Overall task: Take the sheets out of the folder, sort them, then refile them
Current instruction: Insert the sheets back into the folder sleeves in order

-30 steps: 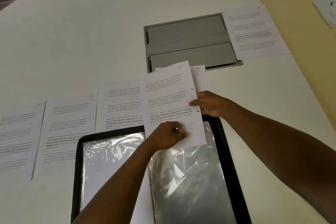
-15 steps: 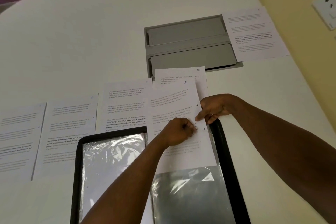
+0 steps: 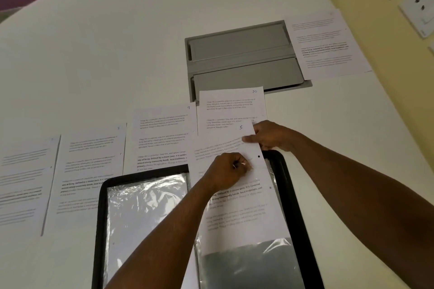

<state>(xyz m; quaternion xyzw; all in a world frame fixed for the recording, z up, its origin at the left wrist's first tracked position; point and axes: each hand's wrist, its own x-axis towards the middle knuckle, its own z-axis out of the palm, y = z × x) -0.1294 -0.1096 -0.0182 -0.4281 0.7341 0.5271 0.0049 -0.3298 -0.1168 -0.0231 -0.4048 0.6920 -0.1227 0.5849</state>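
A black folder point(image 3: 101, 218) lies open near me, its clear plastic sleeves point(image 3: 145, 213) showing on both sides. A printed sheet marked 5 point(image 3: 237, 216) sits partway down inside the right-hand sleeve, its top part sticking out. My left hand point(image 3: 226, 175) pinches the sleeve's top edge in front of the sheet. My right hand point(image 3: 270, 136) pinches the sheet's upper right edge. Several other printed sheets lie in a row on the table: one marked 10 point(image 3: 231, 108), one marked 9 point(image 3: 164, 134), and more to the left point(image 3: 89, 171).
A grey recessed cable hatch point(image 3: 242, 58) is set into the white table beyond the sheets. Another printed sheet point(image 3: 326, 44) lies at its right. A yellow wall with white sockets point(image 3: 418, 0) borders the table on the right.
The sheet marked 5 has slid down deeper into the right-hand sleeve. My left hand shifted up and right along the sleeve's top; my right hand followed the sheet's edge.
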